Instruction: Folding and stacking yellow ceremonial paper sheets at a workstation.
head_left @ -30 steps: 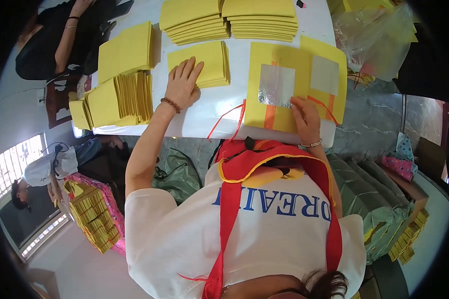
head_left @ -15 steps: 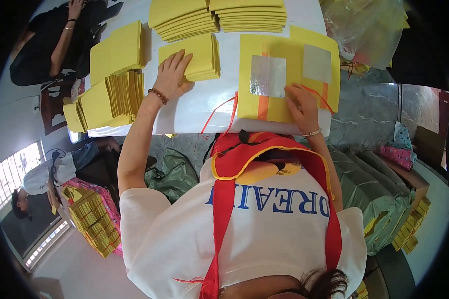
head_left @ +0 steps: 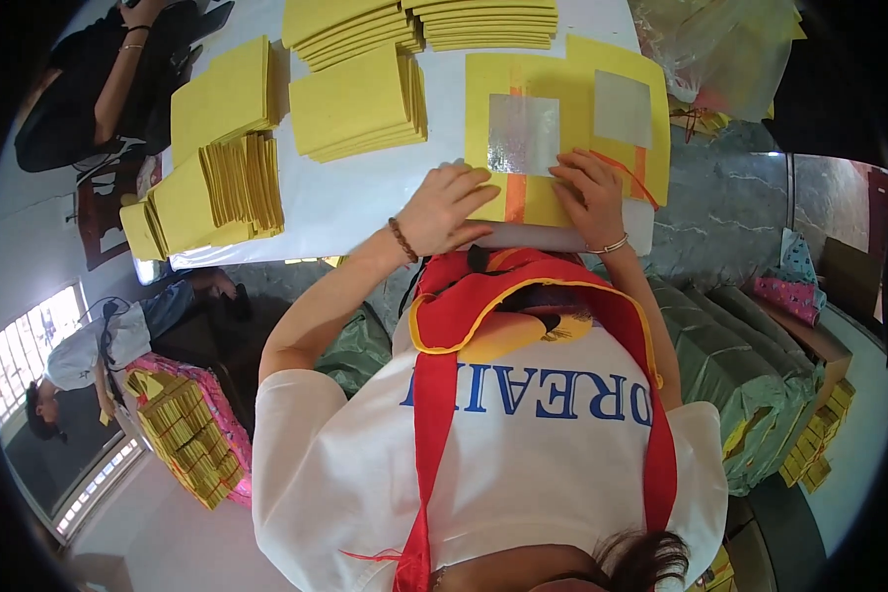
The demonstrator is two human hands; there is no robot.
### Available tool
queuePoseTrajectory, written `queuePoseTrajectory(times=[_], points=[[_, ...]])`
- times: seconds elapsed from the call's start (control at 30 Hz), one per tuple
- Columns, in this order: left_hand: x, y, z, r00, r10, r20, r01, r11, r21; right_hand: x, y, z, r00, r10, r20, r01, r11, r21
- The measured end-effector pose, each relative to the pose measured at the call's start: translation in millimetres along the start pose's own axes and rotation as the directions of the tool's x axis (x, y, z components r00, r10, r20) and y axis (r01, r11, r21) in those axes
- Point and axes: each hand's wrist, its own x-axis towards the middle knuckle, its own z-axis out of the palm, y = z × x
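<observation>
A yellow sheet (head_left: 483,89) lies on the white table in front of me, with a shiny silver square patch (head_left: 523,133) and an orange strip. Partly behind it, to the right, another yellow sheet (head_left: 653,94) shows a grey square patch (head_left: 622,109) and a loose orange-red ribbon (head_left: 627,176). My left hand (head_left: 449,209) rests at the near left corner of the front sheet, fingers stretched out. On its near right part lies my right hand (head_left: 590,197), fingers spread, just below the silver patch. Neither hand visibly holds anything.
Folded yellow pieces (head_left: 350,104) lie beyond my left hand, with taller stacks (head_left: 479,25) behind. More yellow bundles (head_left: 242,183) stand at the table's left. A clear plastic bag (head_left: 715,54) is at the far right. Two other people are on the left side.
My left hand has left the folded yellow pieces and come right and nearer, onto the front sheet's corner. Those pieces now sit more fanned. My right hand stays on the sheet.
</observation>
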Motion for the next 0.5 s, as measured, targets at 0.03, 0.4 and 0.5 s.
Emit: queuePoseTrajectory(times=[0.03, 0.4, 0.5], points=[[-0.4, -0.7, 1.9, 1.000, 0.003, 0.002, -0.003, 1.000, -0.002, -0.4, 1.3, 0.5, 1.000, 0.004, -0.002, -0.004, 1.000, -0.001], [9.4, -13.9, 3.5, 0.999, -0.020, 0.033, 0.028, 0.966, -0.258, 4.6, 11.6, -8.6, 0.976, 0.191, 0.106, -0.217, 0.778, 0.589], [13.7, -14.8, -1.4, 0.983, -0.127, 0.130, 0.162, 0.937, -0.309, 4.3, 12.7, -9.0, 0.976, 0.193, 0.103, -0.217, 0.788, 0.577]])
